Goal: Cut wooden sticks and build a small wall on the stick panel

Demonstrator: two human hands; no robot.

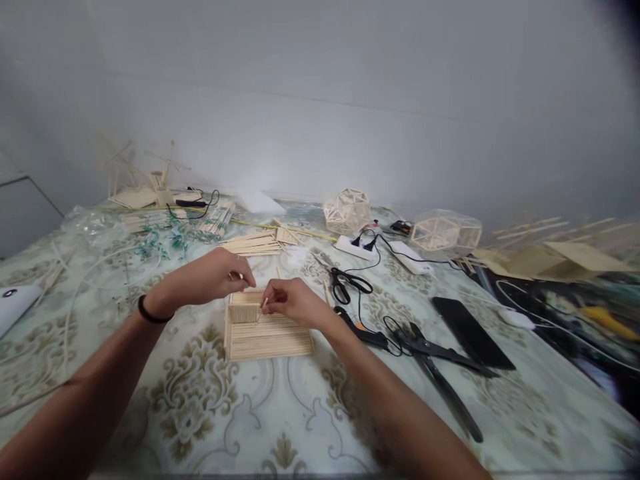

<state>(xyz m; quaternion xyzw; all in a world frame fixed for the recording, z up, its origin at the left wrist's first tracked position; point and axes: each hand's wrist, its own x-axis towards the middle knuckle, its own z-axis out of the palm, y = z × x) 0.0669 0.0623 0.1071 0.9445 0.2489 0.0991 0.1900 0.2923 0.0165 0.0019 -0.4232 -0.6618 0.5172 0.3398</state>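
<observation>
A small model built of thin wooden sticks (265, 330) lies on the patterned tablecloth (210, 400) in front of me, a flat slab with a raised wall at its back left. My left hand (220, 273) hovers over that wall with fingers pinched together at its top edge. My right hand (293, 300) is closed beside it, pinching a short stick against the wall's right end. A black band circles my left wrist.
Black scissors (345, 283), a black glue gun (367, 333), large shears (440, 373) and a dark phone (470, 330) lie to the right. A power strip (355, 247), stick polyhedra (347, 210), loose stick bundles (253, 243) and cables sit behind.
</observation>
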